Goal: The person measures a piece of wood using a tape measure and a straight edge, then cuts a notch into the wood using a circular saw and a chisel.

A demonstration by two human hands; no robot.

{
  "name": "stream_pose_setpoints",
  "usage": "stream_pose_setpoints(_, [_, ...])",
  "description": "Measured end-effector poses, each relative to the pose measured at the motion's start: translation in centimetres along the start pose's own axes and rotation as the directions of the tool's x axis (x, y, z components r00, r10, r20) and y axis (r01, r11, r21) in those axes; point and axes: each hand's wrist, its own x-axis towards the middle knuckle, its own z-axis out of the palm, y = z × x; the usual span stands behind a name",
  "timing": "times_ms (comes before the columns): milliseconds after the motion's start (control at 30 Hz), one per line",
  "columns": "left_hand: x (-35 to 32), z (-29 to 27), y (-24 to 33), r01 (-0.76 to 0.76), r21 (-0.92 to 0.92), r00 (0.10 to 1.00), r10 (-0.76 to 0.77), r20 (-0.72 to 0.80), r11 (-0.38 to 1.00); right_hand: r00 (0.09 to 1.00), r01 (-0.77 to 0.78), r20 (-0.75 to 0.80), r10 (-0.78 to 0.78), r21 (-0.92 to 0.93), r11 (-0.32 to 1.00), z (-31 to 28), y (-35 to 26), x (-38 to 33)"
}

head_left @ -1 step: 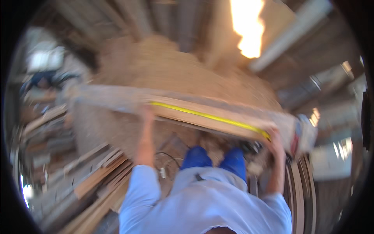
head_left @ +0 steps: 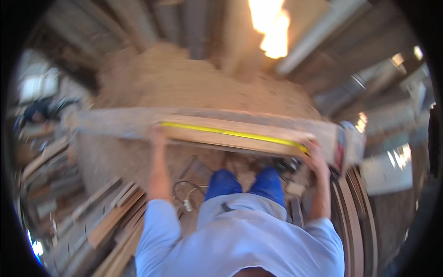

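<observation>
A yellow tape measure (head_left: pixel 230 133) is stretched lengthwise along a pale wooden board (head_left: pixel 194 134). The board lies on a long, dusty bench (head_left: pixel 108 121) that crosses in front of me. At the board's right end my right hand (head_left: pixel 315 156) is closed around the dark and yellow body of the tape measure. My left hand (head_left: pixel 158 136) is at the left end of the board, beside the tape's end. Blur smears its fingers, so their grip on tape or board cannot be made out.
Stacked planks (head_left: pixel 115 221) lie at my lower left, and long boards (head_left: pixel 346 207) at my right. A red and grey tool or clamp (head_left: pixel 340 143) sits at the bench's right end. A cable (head_left: pixel 187 189) lies near my legs. Sawdust (head_left: pixel 184 78) covers the ground beyond the bench.
The whole view has shifted, so bench, board and hands appear farther left in the picture. Both hands keep their places at the board's ends, and the tape stays stretched.
</observation>
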Motion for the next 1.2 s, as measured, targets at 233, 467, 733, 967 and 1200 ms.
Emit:
stream_pose_setpoints(233, [2.2,-0.7,3.0,-0.003,-0.015,0.991,0.001,-0.131,1.0,0.985,-0.13,-0.114,0.133,0.03,0.991,-2.0,4.6,-3.1])
stream_pose_setpoints(467, [2.7,-0.6,2.1,0.011,0.05,0.995,-0.006,-0.101,0.999,0.986,-0.117,-0.121,0.117,0.007,0.993,-1.3,5.0,-3.4])
stream_pose_setpoints(733, [2.7,-0.9,2.2,0.09,0.016,0.994,-0.089,-0.064,0.996,0.983,-0.137,-0.126,0.132,-0.027,0.99,-1.0,4.9,-3.3])
stream_pose_setpoints(967, [2.8,-0.1,2.9,0.108,0.004,0.993,-0.107,-0.052,0.994,0.978,-0.14,-0.158,0.135,-0.021,0.99,-0.8,5.6,-3.9])
stream_pose_setpoints(1200, [3.8,-0.8,-3.3,0.182,-0.478,0.978,-0.21,-0.005,0.859,0.999,-0.008,0.047,0.006,0.036,0.999,-1.4,1.4,-3.1])
